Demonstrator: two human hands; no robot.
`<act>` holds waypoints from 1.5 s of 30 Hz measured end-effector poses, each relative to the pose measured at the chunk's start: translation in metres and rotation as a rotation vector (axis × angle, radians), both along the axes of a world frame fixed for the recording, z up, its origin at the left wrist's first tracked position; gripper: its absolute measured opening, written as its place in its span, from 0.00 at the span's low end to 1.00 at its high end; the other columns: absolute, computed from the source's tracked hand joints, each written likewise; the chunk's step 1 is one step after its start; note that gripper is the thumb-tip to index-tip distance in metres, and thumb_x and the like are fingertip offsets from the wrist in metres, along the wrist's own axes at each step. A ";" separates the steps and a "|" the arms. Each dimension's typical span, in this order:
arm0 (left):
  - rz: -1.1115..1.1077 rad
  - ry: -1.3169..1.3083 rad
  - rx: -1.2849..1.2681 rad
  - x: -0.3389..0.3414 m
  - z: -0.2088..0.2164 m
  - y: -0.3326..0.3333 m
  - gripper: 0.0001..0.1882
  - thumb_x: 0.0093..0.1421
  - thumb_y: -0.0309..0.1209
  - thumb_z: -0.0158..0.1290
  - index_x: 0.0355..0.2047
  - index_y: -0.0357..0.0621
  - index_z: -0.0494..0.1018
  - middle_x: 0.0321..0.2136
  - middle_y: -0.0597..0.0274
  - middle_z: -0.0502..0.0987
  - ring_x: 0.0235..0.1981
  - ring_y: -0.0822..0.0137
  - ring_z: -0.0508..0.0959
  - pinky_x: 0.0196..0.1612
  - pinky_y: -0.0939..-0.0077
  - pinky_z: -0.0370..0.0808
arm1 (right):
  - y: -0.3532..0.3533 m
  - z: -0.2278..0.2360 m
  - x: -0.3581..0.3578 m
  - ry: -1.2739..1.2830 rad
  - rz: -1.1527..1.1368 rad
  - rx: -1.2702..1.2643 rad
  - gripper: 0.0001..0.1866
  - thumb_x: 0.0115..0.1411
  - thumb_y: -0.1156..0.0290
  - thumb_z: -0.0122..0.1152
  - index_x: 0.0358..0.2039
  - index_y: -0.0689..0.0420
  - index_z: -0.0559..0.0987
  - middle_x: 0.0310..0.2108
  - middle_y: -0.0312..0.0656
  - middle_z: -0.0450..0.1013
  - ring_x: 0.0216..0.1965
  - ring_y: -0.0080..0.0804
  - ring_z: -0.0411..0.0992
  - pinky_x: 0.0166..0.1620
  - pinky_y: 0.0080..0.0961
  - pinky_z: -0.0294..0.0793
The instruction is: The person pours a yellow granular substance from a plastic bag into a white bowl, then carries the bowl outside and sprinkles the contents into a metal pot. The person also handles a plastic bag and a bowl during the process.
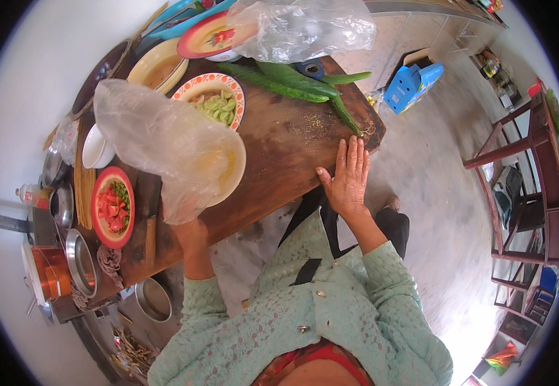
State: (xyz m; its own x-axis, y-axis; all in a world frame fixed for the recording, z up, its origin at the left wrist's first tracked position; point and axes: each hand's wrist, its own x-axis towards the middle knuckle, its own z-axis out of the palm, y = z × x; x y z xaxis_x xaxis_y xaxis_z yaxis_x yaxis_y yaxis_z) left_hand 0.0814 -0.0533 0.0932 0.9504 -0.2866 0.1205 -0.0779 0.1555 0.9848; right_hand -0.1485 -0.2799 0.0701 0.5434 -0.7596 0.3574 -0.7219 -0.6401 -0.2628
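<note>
My left hand [191,235] is at the near edge of the wooden table, its fingers hidden behind or inside a cloudy clear plastic bag [144,128]. The bag stretches up from my wrist and partly covers a pale bowl [241,168] with something yellowish in it. My right hand [350,177] lies open and empty at the table's right side, fingers straight and together, thumb apart. Just beyond its fingertips is the end of a long green cucumber-like vegetable [346,116]. Left of my left hand rests a knife with a wooden handle [151,239].
A red-rimmed dish [113,241] holds chopped red and green pieces. Behind the bag, a patterned bowl [241,96] contains pale green slices. Long green vegetables [292,80] and another plastic bag [305,32] lie farther back. A blue box [414,87] stands on the floor; wooden furniture [537,138] is at right.
</note>
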 end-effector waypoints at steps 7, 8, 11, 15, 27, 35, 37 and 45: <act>0.136 -0.056 -0.024 0.009 -0.014 0.029 0.16 0.49 0.21 0.53 0.41 0.35 0.70 0.42 0.60 0.73 0.41 0.66 0.74 0.45 0.73 0.72 | -0.013 0.008 0.013 0.034 0.103 -0.024 0.43 0.55 0.44 0.50 0.60 0.65 0.55 0.63 0.56 0.48 0.65 0.51 0.45 0.65 0.44 0.42; 0.145 -0.026 -0.041 0.009 -0.015 0.032 0.16 0.50 0.21 0.53 0.41 0.35 0.70 0.42 0.60 0.73 0.41 0.66 0.74 0.45 0.73 0.72 | -0.014 0.008 0.016 0.045 0.101 -0.036 0.44 0.56 0.44 0.50 0.61 0.65 0.55 0.63 0.56 0.48 0.65 0.51 0.45 0.65 0.43 0.42; 0.169 -0.002 -0.027 0.012 -0.026 0.044 0.16 0.50 0.21 0.53 0.42 0.35 0.70 0.42 0.60 0.73 0.41 0.66 0.74 0.44 0.74 0.73 | -0.014 0.009 0.019 0.076 0.102 -0.037 0.44 0.56 0.43 0.50 0.61 0.65 0.54 0.63 0.56 0.48 0.65 0.51 0.45 0.65 0.43 0.42; 0.187 0.060 -0.112 0.010 -0.030 0.053 0.16 0.52 0.21 0.53 0.43 0.36 0.70 0.42 0.60 0.73 0.41 0.67 0.74 0.44 0.75 0.74 | -0.017 0.008 0.015 0.087 0.125 -0.031 0.44 0.56 0.43 0.49 0.61 0.64 0.53 0.63 0.56 0.48 0.65 0.51 0.45 0.65 0.43 0.41; 0.190 0.069 -0.215 0.026 -0.038 0.054 0.19 0.54 0.22 0.53 0.48 0.39 0.65 0.44 0.61 0.71 0.43 0.68 0.74 0.45 0.71 0.75 | -0.020 0.009 0.019 0.165 0.248 -0.065 0.42 0.59 0.45 0.46 0.62 0.64 0.51 0.65 0.51 0.45 0.66 0.47 0.43 0.65 0.42 0.42; 0.098 0.249 -0.152 -0.003 0.011 0.046 0.23 0.59 0.27 0.50 0.54 0.39 0.60 0.50 0.56 0.68 0.48 0.61 0.73 0.44 0.59 0.77 | -0.032 0.015 0.037 0.099 0.287 -0.075 0.42 0.59 0.45 0.46 0.62 0.65 0.51 0.64 0.56 0.45 0.64 0.51 0.46 0.63 0.43 0.45; 0.069 0.224 -0.188 -0.007 0.015 0.046 0.23 0.60 0.27 0.49 0.55 0.40 0.60 0.50 0.56 0.68 0.47 0.60 0.73 0.46 0.59 0.76 | -0.035 0.013 0.041 0.100 0.252 -0.054 0.42 0.59 0.45 0.46 0.62 0.65 0.51 0.64 0.56 0.45 0.65 0.51 0.45 0.64 0.44 0.45; 0.019 0.189 -0.191 -0.026 0.011 0.058 0.28 0.57 0.24 0.51 0.57 0.41 0.56 0.53 0.55 0.65 0.53 0.57 0.69 0.51 0.55 0.72 | -0.047 0.012 0.061 0.133 0.218 -0.007 0.44 0.57 0.41 0.46 0.62 0.65 0.52 0.64 0.57 0.46 0.65 0.51 0.44 0.64 0.42 0.43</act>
